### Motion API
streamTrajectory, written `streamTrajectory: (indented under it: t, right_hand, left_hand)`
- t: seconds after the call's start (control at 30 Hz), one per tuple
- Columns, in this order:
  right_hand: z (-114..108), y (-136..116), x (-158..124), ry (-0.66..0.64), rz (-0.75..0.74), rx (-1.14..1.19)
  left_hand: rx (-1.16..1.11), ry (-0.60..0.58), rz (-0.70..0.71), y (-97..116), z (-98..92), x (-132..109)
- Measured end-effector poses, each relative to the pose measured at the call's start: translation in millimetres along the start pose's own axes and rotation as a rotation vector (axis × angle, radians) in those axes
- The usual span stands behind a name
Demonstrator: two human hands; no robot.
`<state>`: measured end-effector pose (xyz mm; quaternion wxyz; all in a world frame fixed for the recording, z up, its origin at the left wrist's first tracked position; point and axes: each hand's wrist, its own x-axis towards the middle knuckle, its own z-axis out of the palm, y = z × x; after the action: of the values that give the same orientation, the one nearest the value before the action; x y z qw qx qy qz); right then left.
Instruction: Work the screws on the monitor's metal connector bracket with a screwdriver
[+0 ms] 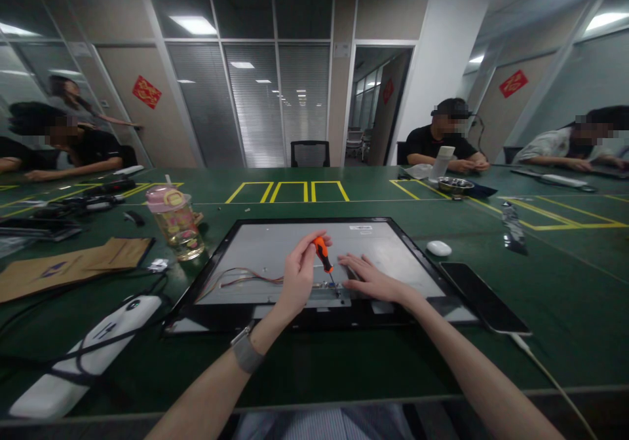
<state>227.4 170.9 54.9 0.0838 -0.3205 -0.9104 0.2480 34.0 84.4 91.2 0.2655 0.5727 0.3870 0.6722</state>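
A flat display panel [275, 243] with a black frame and grey back lies on the green table in front of me. My left hand [299, 273] is closed on the handle of an orange and black screwdriver [322, 255]. The shaft points down at a small circuit board [329, 285] near the panel's lower edge; whether the tip touches a screw is too small to tell. My right hand [368, 277] rests on the panel just right of the tip, fingers spread and holding nothing. Thin coloured wires [246, 272] run left from the board across the panel.
Left of the panel stand a pink-lidded cup [175, 224], a paper bag [73, 263] and a white device [93, 355] wrapped in black cable. A phone [484, 296] on a charging cable and a white case [439, 248] lie right. Several people sit across the table.
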Motion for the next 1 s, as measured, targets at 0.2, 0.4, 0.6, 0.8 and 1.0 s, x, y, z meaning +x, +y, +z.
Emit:
streamTrajectory:
  t: [0.2, 0.4, 0.6, 0.8, 1.0]
  right_hand:
    - [0.6, 1.4, 1.1, -0.006, 0.000, -0.002]
    - [1.0, 2.2, 1.3, -0.001, -0.006, 0.001]
    - [-0.4, 0.7, 0.6, -0.009, 0.001, 0.007]
    - [-0.9, -0.7, 0.2, -0.012, 0.006, 0.012]
    - [-0.4, -0.2, 0.3, -0.008, 0.008, 0.010]
  left_hand:
    - [0.003, 0.007, -0.020, 0.1, -0.5, 3.3]
    - [0.064, 0.046, 0.000, -2.5, -0.1, 4.9]
    - [0.108, 0.073, 0.066, 0.8, 1.6, 1.3]
    - [0.079, 0.043, 0.057, -0.2, 1.6, -0.6]
    - [0.103, 0.062, 0.097, 2.7, 1.3, -0.4]
